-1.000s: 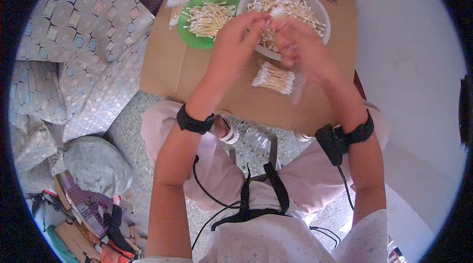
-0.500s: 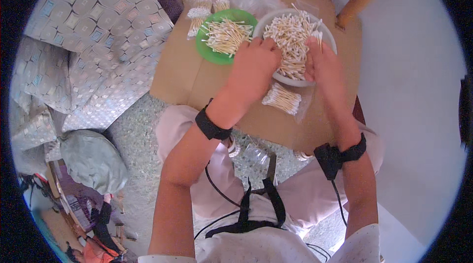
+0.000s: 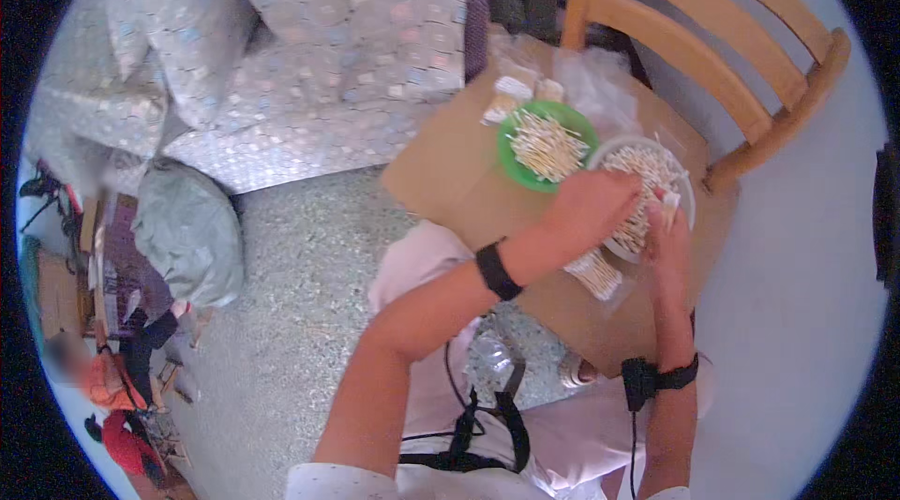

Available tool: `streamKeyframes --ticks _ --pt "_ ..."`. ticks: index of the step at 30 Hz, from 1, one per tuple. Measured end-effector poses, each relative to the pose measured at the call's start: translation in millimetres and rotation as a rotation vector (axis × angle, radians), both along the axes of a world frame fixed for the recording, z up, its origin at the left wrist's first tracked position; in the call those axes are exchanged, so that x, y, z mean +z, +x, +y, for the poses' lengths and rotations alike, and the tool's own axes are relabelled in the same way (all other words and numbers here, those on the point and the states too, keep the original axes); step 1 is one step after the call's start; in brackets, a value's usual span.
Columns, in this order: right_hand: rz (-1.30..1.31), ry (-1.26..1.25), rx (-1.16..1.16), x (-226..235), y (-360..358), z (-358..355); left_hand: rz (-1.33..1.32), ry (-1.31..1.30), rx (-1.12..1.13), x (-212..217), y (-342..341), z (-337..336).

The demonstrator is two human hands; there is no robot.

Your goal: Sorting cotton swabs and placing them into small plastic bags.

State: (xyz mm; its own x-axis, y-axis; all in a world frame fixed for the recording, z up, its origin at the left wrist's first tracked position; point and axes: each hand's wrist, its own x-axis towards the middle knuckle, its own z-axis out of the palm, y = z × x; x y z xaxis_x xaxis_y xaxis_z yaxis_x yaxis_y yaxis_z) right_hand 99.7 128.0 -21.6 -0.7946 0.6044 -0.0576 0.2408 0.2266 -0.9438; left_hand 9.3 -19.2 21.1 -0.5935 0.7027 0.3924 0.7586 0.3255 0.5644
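Note:
A pale round bowl (image 3: 691, 209) heaped with cotton swabs (image 3: 633, 230) stands at the right of the cardboard top. My left hand (image 3: 595, 209) reaches over its near left rim, fingers curled together at the swabs; what they pinch is hidden. At the bowl's right side, my right hand (image 3: 667, 242) is closed around a small bunch of cotton swabs (image 3: 670, 201), white tips up. Left of that bowl sits a green bowl (image 3: 507, 155) with more swabs (image 3: 547, 148). Below my hands lies a clear packet of swabs (image 3: 596, 275).
Other swab packets (image 3: 507, 99) and crumpled clear plastic bags (image 3: 595, 88) lie along the cardboard's (image 3: 450, 172) far edge. A wooden chair (image 3: 698, 41) stands behind, a wall to the right. Patterned cushions (image 3: 328, 59) and a grey-green sack (image 3: 192, 233) are left. People appear far lower left.
The view has swung left, so the table now shows farther right and more of the chair appears. My left fingers have moved in nearer the swabs in my right hand.

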Motion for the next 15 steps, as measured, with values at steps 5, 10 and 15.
streamKeyframes --ticks 5,10,15 --pt "0.115 -0.325 -0.041 -12 -10 11 -0.248 0.139 0.055 -5 5 -2" --pt "0.358 -0.665 0.039 -21 -5 18 -0.433 0.263 -0.097 -36 23 28" --pt "0.179 -0.537 -0.054 3 3 19 -0.606 0.345 -0.204 -19 31 22"
